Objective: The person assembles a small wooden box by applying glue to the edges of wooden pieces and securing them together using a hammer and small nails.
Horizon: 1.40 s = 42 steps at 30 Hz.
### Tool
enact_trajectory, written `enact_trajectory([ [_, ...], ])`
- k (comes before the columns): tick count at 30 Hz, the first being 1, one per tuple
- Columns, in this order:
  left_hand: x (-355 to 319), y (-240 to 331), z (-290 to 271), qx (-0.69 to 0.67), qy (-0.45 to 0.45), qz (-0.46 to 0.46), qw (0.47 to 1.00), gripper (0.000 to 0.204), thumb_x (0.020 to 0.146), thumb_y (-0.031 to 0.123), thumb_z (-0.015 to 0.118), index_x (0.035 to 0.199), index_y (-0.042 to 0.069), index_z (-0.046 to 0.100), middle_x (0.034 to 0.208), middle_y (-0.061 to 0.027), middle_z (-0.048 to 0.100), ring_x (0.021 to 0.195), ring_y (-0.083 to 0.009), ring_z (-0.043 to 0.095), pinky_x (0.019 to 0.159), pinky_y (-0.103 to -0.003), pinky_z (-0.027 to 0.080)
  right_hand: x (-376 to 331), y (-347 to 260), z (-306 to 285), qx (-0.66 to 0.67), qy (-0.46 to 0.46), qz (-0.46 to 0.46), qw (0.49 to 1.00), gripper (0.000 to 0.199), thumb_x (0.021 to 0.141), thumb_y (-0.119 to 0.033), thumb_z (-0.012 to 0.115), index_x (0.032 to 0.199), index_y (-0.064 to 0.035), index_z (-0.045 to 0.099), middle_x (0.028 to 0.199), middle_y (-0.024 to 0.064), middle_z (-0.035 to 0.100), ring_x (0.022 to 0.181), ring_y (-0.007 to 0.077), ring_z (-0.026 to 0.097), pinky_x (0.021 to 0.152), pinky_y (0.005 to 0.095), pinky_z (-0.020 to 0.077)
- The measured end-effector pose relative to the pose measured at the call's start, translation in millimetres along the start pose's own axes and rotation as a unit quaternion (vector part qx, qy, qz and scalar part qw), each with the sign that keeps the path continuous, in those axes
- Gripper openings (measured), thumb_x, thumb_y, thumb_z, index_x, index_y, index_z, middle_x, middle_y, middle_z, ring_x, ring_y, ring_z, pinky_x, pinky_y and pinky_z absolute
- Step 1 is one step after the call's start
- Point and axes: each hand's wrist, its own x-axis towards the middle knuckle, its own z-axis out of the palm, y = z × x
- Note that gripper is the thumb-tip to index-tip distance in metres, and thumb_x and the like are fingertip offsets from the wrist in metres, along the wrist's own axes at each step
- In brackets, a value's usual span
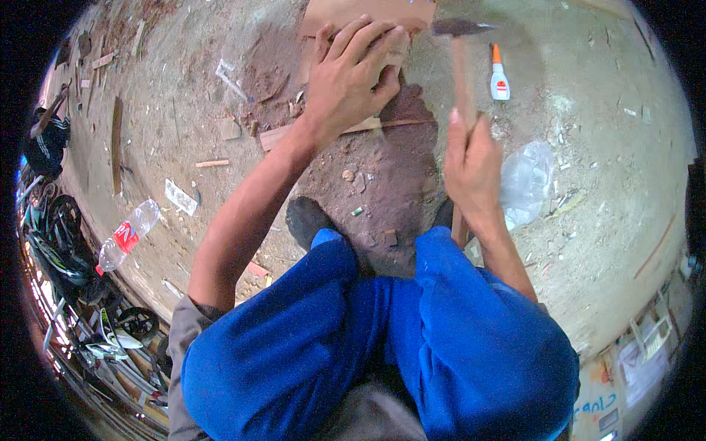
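My right hand [474, 162] is wrapped round the wooden handle of a hammer [461, 73]. The hammer stands raised, its dark metal head [462, 28] level with the fingers of my other hand and to their right. My left hand [354, 70] is bent over a light-brown wooden piece [401, 55], fingers and thumb pressed on it. A flat brown board [368, 13] lies just beyond the fingertips. What is under the palm is hidden. To the right of the hammer lies a white glue bottle [499, 82] with an orange pointed cap.
A thin wood strip [397, 124] lies on the dirt floor in front of my feet. Crumpled clear plastic [528, 184] is right of my right hand. A plastic bottle [126, 237] with a red label lies left, near bicycle or motorbike parts [66, 242]. Wood scraps are scattered about.
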Motion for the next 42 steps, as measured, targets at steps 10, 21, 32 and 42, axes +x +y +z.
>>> enact_trajectory([
  [10,-3,-3,3,-0.002,0.002,-0.007,1.0,0.056,0.08,0.024,0.075,0.135,0.019,0.066,0.139,-0.0016,0.061,0.135,-0.0262,0.053,0.116,-0.05,0.032,14,-4,7,-0.002,0.057,-0.081,0.995,0.032,0.106,-0.024,0.056,0.093,0.0041,0.053,0.062,0.0278,0.059,0.061,0.0507,0.064,0.051,0.055,0.0453],
  [21,3,2,6,0.006,0.015,0.002,1.0,0.058,0.076,0.023,0.075,0.133,0.018,0.067,0.133,-0.0007,0.063,0.131,-0.0235,0.054,0.113,-0.048,0.034,19,4,8,-0.037,0.04,-0.048,0.997,0.032,0.106,-0.025,0.056,0.093,0.004,0.054,0.058,0.0228,0.057,0.055,0.0448,0.064,0.048,0.0507,0.0451],
  [32,4,1,5,0.007,0.016,0.002,1.0,0.057,0.076,0.022,0.075,0.132,0.018,0.067,0.134,-0.0005,0.062,0.132,-0.0247,0.054,0.114,-0.049,0.034,17,-2,4,-0.031,0.021,-0.035,0.999,0.032,0.106,-0.026,0.055,0.094,0.0044,0.056,0.065,0.0288,0.061,0.064,0.0498,0.066,0.054,0.0548,0.0481],
  [42,3,1,5,0.004,0.006,-0.007,1.0,0.056,0.077,0.022,0.075,0.132,0.016,0.067,0.137,-0.0014,0.061,0.136,-0.0246,0.051,0.117,-0.05,0.03,33,-17,-3,0.028,0.082,-0.068,0.994,0.034,0.107,-0.028,0.054,0.094,0.0035,0.053,0.064,0.0276,0.062,0.065,0.0501,0.066,0.053,0.055,0.0474],
])
